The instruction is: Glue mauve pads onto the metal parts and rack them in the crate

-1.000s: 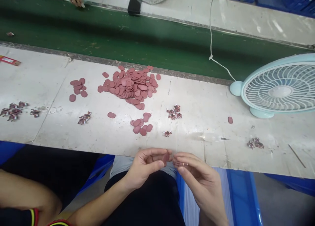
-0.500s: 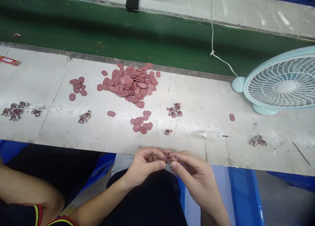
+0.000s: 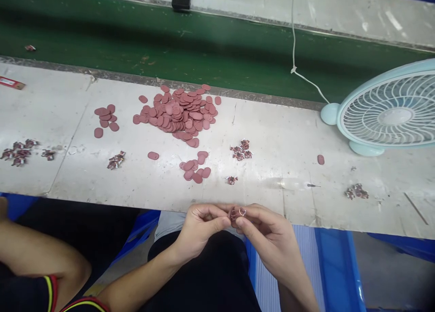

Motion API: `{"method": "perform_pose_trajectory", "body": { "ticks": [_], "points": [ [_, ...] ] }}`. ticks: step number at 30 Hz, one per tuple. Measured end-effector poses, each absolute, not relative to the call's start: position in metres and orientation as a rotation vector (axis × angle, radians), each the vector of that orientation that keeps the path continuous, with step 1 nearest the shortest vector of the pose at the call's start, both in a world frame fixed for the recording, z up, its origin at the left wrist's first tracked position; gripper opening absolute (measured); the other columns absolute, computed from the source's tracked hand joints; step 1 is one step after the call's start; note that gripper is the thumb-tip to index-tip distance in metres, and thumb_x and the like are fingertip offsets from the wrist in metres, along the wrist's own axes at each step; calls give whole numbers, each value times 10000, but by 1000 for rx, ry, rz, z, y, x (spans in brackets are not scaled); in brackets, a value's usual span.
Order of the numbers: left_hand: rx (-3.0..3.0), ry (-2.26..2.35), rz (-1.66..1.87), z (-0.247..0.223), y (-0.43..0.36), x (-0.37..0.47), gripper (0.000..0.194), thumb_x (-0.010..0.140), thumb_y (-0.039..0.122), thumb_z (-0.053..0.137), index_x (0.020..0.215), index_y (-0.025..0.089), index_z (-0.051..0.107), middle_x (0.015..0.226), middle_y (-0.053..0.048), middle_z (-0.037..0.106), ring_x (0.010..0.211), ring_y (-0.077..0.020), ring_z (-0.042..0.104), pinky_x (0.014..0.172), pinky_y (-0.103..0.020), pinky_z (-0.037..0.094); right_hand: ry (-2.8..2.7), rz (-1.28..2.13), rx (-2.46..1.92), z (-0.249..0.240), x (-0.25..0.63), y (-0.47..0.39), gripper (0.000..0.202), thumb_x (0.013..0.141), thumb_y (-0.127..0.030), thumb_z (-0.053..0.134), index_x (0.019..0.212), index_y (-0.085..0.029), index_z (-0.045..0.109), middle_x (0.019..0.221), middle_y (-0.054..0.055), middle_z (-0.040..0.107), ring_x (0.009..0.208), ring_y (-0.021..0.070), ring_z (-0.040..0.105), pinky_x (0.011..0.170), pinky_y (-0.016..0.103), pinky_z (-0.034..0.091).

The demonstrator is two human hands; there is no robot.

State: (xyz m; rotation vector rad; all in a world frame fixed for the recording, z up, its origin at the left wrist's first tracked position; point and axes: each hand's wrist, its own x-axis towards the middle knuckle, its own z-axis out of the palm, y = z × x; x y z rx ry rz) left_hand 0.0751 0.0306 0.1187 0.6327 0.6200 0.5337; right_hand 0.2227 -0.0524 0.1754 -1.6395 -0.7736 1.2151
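Shown apparently mid-pairing, with left hand pinched on a disc, right hand likewise on a figurine, and loose discs at eleven o'clock from there, loose figurines at twelve, unpaired.

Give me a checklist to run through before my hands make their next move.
1. Disc in the left hand's grip: ok.
2. Figure in the right hand's fingertips: ok.
3. Figure flush against the disc: cannot tell, the contact is too small and partly covered.
4. Spare discs in front: ok, a large pile lies on the table.
5. Cord away from both hands: ok, it hangs well beyond them.
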Motion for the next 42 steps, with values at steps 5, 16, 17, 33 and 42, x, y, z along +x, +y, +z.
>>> {"method": "perform_pose_trajectory", "body": {
  "ticks": [5, 16, 17, 33, 42],
  "points": [
    [628, 577, 509, 121, 30, 77, 40, 791, 171, 760, 753, 166, 768, 1015, -95, 785, 976, -272, 719, 911, -424, 547, -948, 1138, -1749, 186, 229, -52, 237, 876, -252, 674, 1099, -307, 732, 994, 37, 716, 819, 159, 687, 692, 265, 597],
    [592, 608, 558, 124, 24, 79, 46, 793, 169, 761, 750, 181, 772, 1011, -78, 788, 1001, -269, 716, 905, -408, 553, -786, 1119, -1628, 172, 220, -59, 186, 880, -264, 670, 1054, -288, 730, 894, 30, 693, 814, 168, 680, 696, 292, 608],
    [598, 614, 557, 124, 24, 79, 43, 790, 172, 764, 749, 181, 771, 1014, -78, 788, 999, -270, 717, 900, -407, 556, -773, 1120, -1614, 171, 220, -60, 179, 879, -259, 671, 1046, -284, 731, 907, 32, 697, 822, 168, 683, 701, 293, 611],
    [1549, 994, 720, 116, 91, 43, 200, 839, 246, 705, 1027, 255, 773, 1237, -73, 692, 1186, -270, 609, 1024, -393, 488, -267, 741, -1667, 134, 242, -134, 179, 771, -248, 765, 941, -296, 735, 852, 71, 710, 721, 242, 702, 639, 393, 640],
    [2439, 1162, 365, 105, 152, 46, 244, 887, 403, 611, 983, 223, 745, 1100, -50, 747, 971, -253, 695, 933, -377, 501, -114, 556, -2046, 83, 299, -235, 310, 747, -436, 768, 932, -209, 668, 850, 90, 737, 713, 220, 717, 690, 372, 618]
  ]
}}
